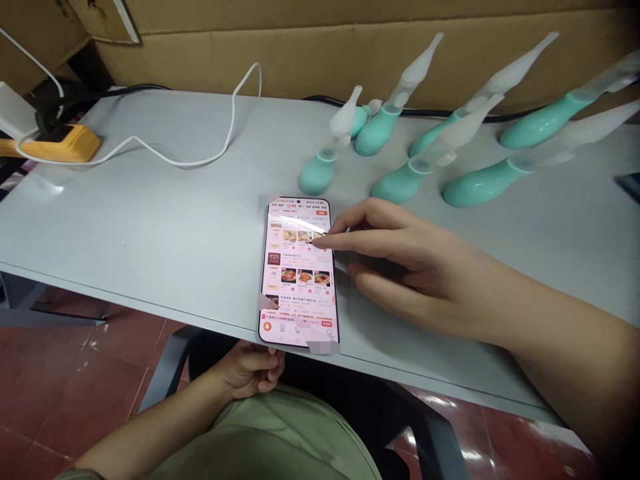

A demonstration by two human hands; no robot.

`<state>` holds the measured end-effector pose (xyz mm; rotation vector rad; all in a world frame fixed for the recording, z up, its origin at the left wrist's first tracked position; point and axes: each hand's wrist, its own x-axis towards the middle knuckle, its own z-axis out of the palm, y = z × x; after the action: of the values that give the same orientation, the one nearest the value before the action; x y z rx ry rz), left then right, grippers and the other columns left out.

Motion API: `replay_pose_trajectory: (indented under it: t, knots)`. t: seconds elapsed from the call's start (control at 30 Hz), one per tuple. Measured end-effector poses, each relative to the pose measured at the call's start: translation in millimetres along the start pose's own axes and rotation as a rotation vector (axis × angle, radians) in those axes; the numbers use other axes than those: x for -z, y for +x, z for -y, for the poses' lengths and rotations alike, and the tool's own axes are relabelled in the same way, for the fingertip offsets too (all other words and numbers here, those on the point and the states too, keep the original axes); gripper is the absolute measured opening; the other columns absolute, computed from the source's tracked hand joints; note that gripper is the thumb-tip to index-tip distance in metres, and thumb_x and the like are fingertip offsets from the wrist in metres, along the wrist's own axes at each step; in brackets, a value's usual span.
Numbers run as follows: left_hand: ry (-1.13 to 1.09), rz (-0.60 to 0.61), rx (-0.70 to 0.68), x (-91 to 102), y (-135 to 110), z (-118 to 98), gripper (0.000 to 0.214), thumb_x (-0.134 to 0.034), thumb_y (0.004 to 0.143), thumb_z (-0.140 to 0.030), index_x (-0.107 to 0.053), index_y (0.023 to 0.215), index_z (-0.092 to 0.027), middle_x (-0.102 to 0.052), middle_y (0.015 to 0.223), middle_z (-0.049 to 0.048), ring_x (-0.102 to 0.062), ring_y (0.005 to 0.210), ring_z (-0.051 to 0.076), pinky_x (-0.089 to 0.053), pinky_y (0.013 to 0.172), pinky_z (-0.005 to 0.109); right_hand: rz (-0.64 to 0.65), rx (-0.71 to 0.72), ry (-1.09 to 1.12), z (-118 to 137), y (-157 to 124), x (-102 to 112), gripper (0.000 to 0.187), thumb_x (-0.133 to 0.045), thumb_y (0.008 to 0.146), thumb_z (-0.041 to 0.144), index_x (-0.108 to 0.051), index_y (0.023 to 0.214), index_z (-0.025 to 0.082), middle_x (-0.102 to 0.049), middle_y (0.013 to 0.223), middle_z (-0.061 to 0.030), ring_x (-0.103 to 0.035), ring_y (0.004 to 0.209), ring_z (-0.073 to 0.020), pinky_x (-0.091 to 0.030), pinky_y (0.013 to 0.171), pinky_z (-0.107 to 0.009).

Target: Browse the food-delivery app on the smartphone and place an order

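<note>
A smartphone [300,273] lies face up near the front edge of the table, its lit screen showing a list of food pictures and prices. Over its right edge reaches my right hand [415,267], index fingertip at the screen, fingers stretched and apart, holding nothing. Whether the fingertip presses the glass or hovers just above it I cannot tell. Below the table edge, by the green shirt, rests my left hand [253,368] with its fingers curled in and nothing visible in them. Just behind the phone stands a small teal bulb with a translucent white tip [318,172].
Several more teal bulbs with long white tips [383,130] stand at the back and right of the grey table [165,220]. A white cable [185,162] runs from a yellow power strip [83,145] at the left. Cardboard [300,57] walls the back.
</note>
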<state>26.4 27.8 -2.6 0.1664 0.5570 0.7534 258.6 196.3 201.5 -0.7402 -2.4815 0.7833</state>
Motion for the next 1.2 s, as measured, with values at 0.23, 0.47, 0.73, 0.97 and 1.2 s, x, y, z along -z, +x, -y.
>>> replay_pose_trajectory:
  t: [0.23, 0.47, 0.73, 0.97, 1.2]
  knots:
    - [-0.061, -0.035, -0.003, -12.6, -1.6, -5.0, 0.058, -0.094, 0.057, -0.01, -0.036, 0.058, -0.016, -0.04, 0.071, -0.0025, -0.038, 0.064, 0.009, -0.024, 0.049, 0.018, -0.002, 0.027, -0.003, 3.7, -0.2, 3.2, 0.051, -0.055, 0.097, 0.015, -0.067, 0.139, 0.041, -0.066, 0.12, -0.0081, -0.068, 0.101, -0.0256, -0.062, 0.076, -0.044]
    - [-0.067, -0.019, -0.017, -11.1, -0.8, -0.5, 0.068, -0.09, 0.051, 0.0, -0.024, 0.053, -0.015, -0.044, 0.073, -0.0002, -0.047, 0.074, 0.011, -0.029, 0.061, 0.023, 0.019, 0.023, 0.002, 3.5, 0.3, 4.1, 0.044, -0.056, 0.095, 0.017, -0.072, 0.13, 0.041, -0.067, 0.12, -0.0081, -0.069, 0.107, -0.029, -0.064, 0.082, -0.05]
    - [-0.065, 0.012, -0.031, -8.3, -0.9, 1.4, 0.072, -0.094, 0.05, 0.0, -0.023, 0.053, -0.014, -0.046, 0.073, 0.0003, -0.048, 0.075, 0.011, -0.028, 0.064, 0.026, 0.01, 0.029, 0.0, -0.4, -1.5, 2.3, 0.045, -0.058, 0.094, 0.014, -0.074, 0.13, 0.037, -0.068, 0.123, -0.0089, -0.069, 0.108, -0.0294, -0.063, 0.082, -0.049]
    - [-0.071, 0.043, -0.038, -6.8, -0.6, 0.9, 0.071, -0.095, 0.05, 0.0, -0.025, 0.056, -0.015, -0.047, 0.074, -0.0007, -0.049, 0.076, 0.011, -0.029, 0.065, 0.026, 0.007, 0.07, -0.015, -0.4, -1.7, 3.0, 0.049, -0.058, 0.094, 0.014, -0.069, 0.136, 0.036, -0.065, 0.124, -0.0093, -0.068, 0.108, -0.0284, -0.062, 0.082, -0.048]
    - [-0.075, 0.09, -0.032, -3.1, -0.9, 1.7, 0.07, -0.095, 0.051, 0.0, -0.027, 0.056, -0.015, -0.048, 0.075, -0.0005, -0.051, 0.076, 0.011, -0.029, 0.063, 0.025, 0.015, 0.085, -0.034, -0.5, -1.3, 3.5, 0.046, -0.056, 0.096, 0.012, -0.067, 0.135, 0.034, -0.064, 0.123, -0.0098, -0.067, 0.107, -0.0264, -0.062, 0.08, -0.045]
